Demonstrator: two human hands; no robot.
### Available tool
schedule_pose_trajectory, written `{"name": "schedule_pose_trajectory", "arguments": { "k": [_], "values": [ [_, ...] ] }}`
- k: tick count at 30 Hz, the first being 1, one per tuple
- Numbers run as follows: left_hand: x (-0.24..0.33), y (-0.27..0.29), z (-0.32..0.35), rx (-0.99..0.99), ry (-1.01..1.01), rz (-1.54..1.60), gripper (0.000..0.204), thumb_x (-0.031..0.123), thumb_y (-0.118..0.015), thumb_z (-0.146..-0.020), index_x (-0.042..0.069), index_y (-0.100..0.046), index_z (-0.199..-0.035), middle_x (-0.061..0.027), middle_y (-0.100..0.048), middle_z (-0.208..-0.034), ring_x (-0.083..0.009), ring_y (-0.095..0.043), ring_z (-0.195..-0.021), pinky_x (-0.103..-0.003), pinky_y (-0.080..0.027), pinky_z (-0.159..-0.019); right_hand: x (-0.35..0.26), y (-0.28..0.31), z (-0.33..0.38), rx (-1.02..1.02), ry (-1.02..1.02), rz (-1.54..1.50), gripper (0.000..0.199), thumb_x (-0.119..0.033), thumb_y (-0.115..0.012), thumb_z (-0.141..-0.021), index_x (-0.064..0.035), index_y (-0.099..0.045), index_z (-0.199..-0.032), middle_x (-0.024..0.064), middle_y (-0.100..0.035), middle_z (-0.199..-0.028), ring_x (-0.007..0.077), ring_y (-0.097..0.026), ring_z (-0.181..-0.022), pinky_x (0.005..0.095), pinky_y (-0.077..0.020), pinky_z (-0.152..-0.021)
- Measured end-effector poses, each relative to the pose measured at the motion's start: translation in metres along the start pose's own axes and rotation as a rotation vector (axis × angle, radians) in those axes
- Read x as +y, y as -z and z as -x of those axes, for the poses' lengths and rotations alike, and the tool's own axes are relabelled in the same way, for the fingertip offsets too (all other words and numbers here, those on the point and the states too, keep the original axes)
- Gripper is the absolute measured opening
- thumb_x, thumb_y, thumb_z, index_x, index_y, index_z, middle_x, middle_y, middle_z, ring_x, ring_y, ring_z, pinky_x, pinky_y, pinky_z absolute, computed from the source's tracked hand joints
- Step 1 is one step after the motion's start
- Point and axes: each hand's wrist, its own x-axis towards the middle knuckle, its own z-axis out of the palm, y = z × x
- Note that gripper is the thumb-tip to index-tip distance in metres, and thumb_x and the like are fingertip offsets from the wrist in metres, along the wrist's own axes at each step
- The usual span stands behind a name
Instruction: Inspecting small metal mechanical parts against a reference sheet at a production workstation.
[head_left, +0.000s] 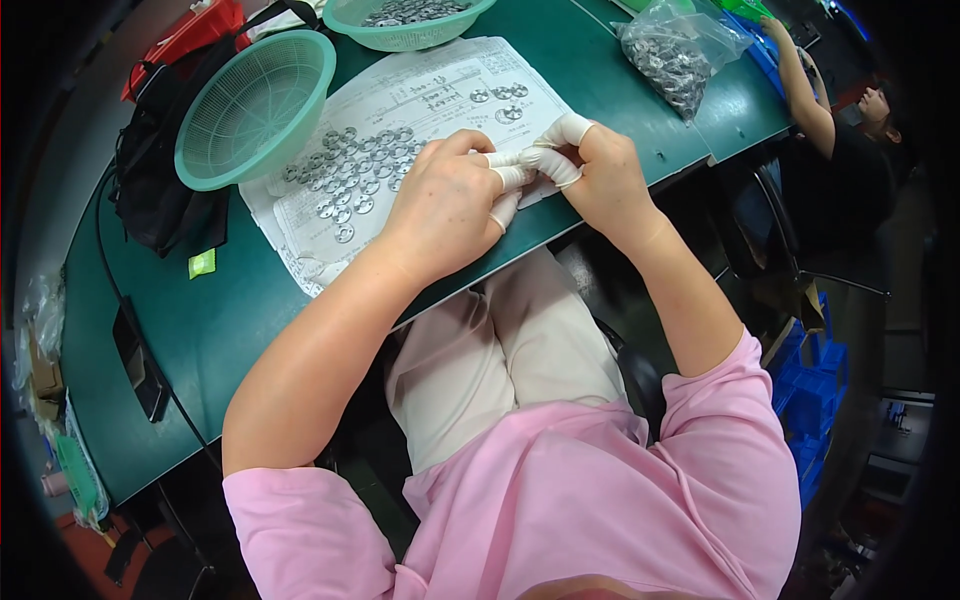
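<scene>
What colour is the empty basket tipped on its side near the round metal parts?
The basket is light mint green, a plastic mesh weave, seen best in the head view.

Left hand (pixel 447 205), right hand (pixel 600 180) meet, cot-covered fingers (pixel 548 165) pinched together.

Both hands, left hand (pixel 445 205) and right hand (pixel 600 175), meet fingertip to fingertip over the green worktop (pixel 230 310), white finger cots on. Small metal discs (pixel 350 180) sit scattered on a printed sheet (pixel 440 90), beside an empty green basket (pixel 255 105).
</scene>
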Motion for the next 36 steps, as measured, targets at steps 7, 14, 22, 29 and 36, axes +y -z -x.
{"name": "schedule_pose_trajectory", "arguments": {
  "k": [7, 14, 22, 29, 36],
  "values": [
    [0.003, 0.001, -0.002, -0.005, 0.005, 0.016, 0.022, 0.011, -0.060, -0.075, 0.011, -0.072, -0.094, -0.0090, -0.066, -0.080, -0.0274, -0.056, -0.099, -0.040, -0.042, -0.085, 0.003, -0.003, -0.003, 0.027, 0.040, 0.034, 0.017, -0.009, -0.070, -0.080, 0.0019, -0.058, -0.078, 0.0113, -0.060, -0.067, 0.0191, -0.058, -0.057, 0.0287, -0.0472, -0.053],
    [0.003, -0.001, 0.000, -0.003, 0.002, -0.008, 0.023, 0.011, -0.061, -0.076, 0.010, -0.071, -0.097, -0.0089, -0.066, -0.080, -0.0271, -0.056, -0.099, -0.041, -0.043, -0.084, 0.004, -0.004, 0.000, 0.032, 0.055, 0.045, 0.018, -0.009, -0.071, -0.079, 0.0020, -0.057, -0.077, 0.0137, -0.060, -0.067, 0.0223, -0.057, -0.056, 0.0308, -0.0465, -0.053],
    [0.004, 0.000, -0.001, -0.022, -0.021, -0.021, 0.025, 0.010, -0.060, -0.076, 0.011, -0.070, -0.100, -0.0094, -0.067, -0.081, -0.0278, -0.055, -0.101, -0.041, -0.043, -0.085, 0.000, -0.005, 0.001, 0.065, 0.042, 0.019, 0.017, -0.009, -0.071, -0.078, 0.0017, -0.057, -0.078, 0.0155, -0.060, -0.069, 0.0260, -0.058, -0.058, 0.0325, -0.0469, -0.055],
    [0.008, 0.004, -0.002, -0.040, -0.015, -0.072, 0.024, 0.007, -0.063, -0.077, 0.010, -0.070, -0.101, -0.0090, -0.067, -0.084, -0.0289, -0.056, -0.100, -0.040, -0.045, -0.088, 0.000, -0.002, 0.002, 0.034, 0.000, 0.013, 0.017, -0.008, -0.071, -0.077, 0.0016, -0.057, -0.078, 0.0163, -0.060, -0.069, 0.0285, -0.059, -0.060, 0.0336, -0.0470, -0.055],
    [0.005, 0.005, -0.005, -0.013, -0.017, -0.043, 0.025, 0.009, -0.062, -0.077, 0.011, -0.069, -0.101, -0.0099, -0.067, -0.082, -0.0293, -0.056, -0.101, -0.041, -0.045, -0.087, -0.003, -0.004, -0.004, 0.048, 0.041, 0.080, 0.015, -0.008, -0.069, -0.079, 0.0014, -0.057, -0.078, 0.0145, -0.060, -0.068, 0.0259, -0.060, -0.061, 0.0329, -0.0471, -0.055]
  ]
}}
